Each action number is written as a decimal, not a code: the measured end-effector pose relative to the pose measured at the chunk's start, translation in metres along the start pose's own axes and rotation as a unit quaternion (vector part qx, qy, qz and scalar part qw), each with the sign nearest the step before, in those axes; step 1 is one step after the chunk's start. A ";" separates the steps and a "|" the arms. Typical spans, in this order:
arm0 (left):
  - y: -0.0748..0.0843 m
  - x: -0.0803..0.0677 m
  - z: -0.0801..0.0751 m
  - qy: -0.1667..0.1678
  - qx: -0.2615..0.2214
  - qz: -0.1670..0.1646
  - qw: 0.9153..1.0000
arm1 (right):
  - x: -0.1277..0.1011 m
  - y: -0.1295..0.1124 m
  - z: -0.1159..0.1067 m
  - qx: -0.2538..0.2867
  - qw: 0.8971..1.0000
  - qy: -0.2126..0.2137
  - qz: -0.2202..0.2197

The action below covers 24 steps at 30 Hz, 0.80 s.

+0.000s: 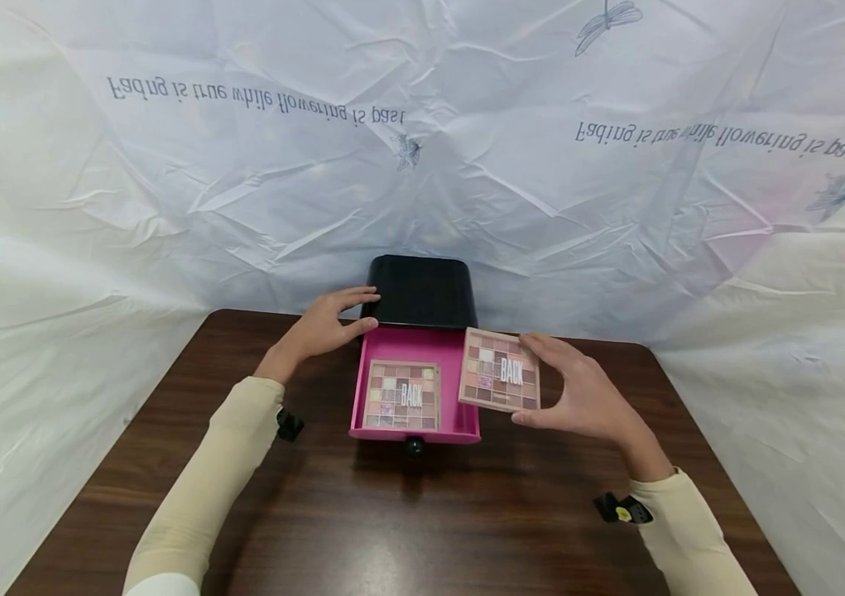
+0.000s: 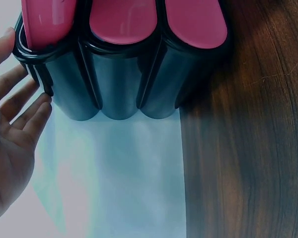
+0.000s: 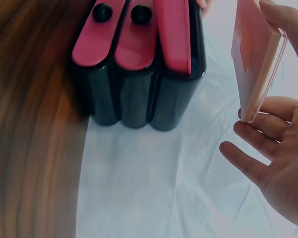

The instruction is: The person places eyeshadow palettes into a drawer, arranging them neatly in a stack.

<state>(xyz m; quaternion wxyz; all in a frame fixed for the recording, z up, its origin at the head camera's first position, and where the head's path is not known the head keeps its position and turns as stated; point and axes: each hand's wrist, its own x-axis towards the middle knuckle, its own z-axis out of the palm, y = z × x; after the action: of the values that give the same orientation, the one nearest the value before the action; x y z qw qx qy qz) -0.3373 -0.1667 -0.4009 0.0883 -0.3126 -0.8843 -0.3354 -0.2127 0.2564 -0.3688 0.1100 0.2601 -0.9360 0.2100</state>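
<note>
- Two makeup palettes in play: one lying flat in the left half of the open pink drawer (image 1: 459,348), the other palette (image 1: 500,370) held above the drawer's right edge, tilted a little.
- Right hand (image 1: 586,397) pinching that raised palette, thumb on the near edge and fingers on the far one; seen edge-on from the right wrist (image 3: 258,64).
- Left hand (image 1: 321,327) flat and relaxed against the left side of the black box (image 1: 422,290), fingers straight, gripping nothing, likely steadying it.
- Judged mid-placement: next move calls for levelling the held palette and lowering it into the free right half beside the first palette (image 1: 402,396).
- Little in the way: brown surface (image 1: 392,521) otherwise bare nearby, crinkled white sheet (image 1: 169,207) behind; only the drawer's right wall to clear.
</note>
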 end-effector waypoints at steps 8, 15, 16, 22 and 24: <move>-0.002 -0.002 0.000 0.003 0.002 -0.005 1.000 | 0.022 -0.024 0.017 0.023 0.999 -0.026 -0.022; -0.002 -0.002 0.001 0.005 0.005 -0.006 1.000 | 0.041 -0.039 0.039 0.046 0.997 -0.041 -0.056; -0.002 -0.002 0.001 0.005 0.006 -0.006 1.000 | 0.043 -0.042 0.042 0.047 0.996 -0.041 -0.058; -0.002 0.000 0.002 0.005 0.014 -0.005 1.000 | 0.057 -0.055 0.051 0.042 0.996 -0.050 -0.066; -0.002 0.000 0.002 0.004 0.016 -0.005 1.000 | 0.060 -0.058 0.053 0.039 0.995 -0.051 -0.070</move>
<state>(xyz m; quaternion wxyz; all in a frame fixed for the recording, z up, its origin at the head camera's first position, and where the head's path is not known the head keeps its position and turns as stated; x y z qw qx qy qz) -0.3385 -0.1665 -0.4032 0.0950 -0.3051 -0.8908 -0.3231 -0.2375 0.1614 -0.3774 0.0660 0.3397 -0.9111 0.2240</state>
